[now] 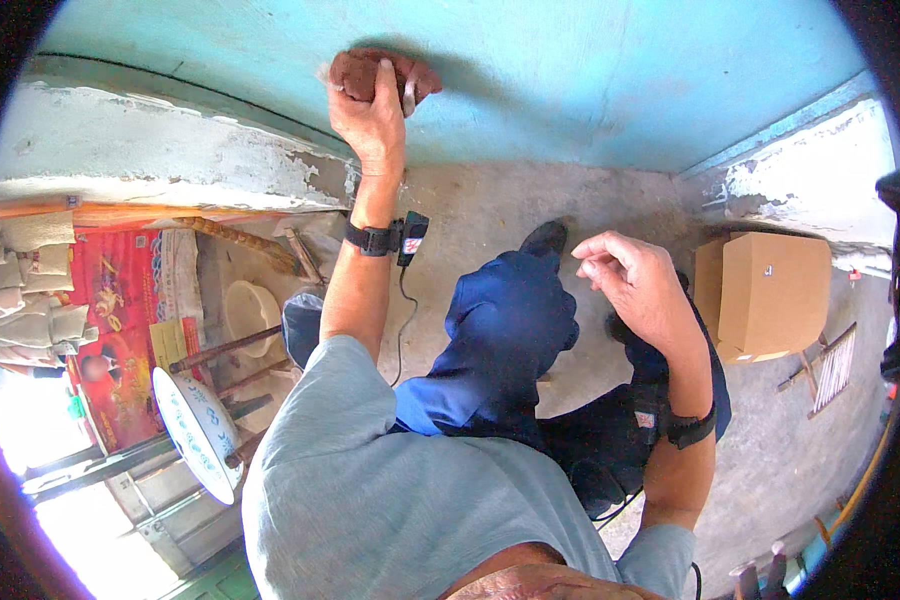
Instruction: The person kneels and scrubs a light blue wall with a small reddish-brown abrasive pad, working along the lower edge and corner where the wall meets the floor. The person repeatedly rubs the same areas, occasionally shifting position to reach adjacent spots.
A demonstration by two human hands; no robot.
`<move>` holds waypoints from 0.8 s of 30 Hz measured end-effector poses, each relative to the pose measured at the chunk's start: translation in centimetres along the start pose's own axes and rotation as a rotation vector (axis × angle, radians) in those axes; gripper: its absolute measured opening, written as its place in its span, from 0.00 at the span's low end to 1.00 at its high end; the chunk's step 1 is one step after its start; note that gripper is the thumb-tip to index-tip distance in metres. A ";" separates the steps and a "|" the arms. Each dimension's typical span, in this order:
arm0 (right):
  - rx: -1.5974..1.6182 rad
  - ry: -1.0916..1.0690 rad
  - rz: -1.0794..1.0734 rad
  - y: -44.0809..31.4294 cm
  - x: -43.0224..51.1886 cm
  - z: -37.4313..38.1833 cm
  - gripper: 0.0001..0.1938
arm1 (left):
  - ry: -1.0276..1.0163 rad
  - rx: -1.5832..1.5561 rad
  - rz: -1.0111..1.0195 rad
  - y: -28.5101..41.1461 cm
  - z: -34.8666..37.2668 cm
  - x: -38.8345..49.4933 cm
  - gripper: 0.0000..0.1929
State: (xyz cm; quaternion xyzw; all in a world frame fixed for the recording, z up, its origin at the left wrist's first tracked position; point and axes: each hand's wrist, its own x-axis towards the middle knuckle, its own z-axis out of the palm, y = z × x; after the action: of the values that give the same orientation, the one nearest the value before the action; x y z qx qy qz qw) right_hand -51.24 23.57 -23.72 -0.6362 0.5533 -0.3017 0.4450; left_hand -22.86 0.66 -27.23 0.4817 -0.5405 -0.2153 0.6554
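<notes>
My left hand reaches forward and presses a bunched brown cloth against a turquoise painted panel, possibly a door. The thumb lies over the cloth and most of the fingers are hidden behind it. A shadow of the hand and cloth falls to their right on the panel. My right hand hangs in the air above the concrete floor, well back from the panel. Its fingers are loosely bent, with nothing seen in them.
A cardboard box stands at the right, beside a small slatted stool. On the left are a patterned enamel basin on a stand, a cream plastic tub and a peeling white wall. A wrist device's cable hangs from my left forearm.
</notes>
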 end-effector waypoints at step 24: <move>0.024 -0.042 0.036 0.4 0.8 0.3 0.07 | -0.059 0.464 -0.052 -9.0 1.4 -6.1 0.16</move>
State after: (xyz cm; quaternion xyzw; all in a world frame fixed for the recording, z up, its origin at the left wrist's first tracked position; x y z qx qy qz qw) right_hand -50.98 22.90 -24.30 -0.6269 0.5516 -0.2867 0.4695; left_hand -23.94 0.97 -38.14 0.6267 -0.5817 -0.1160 0.5055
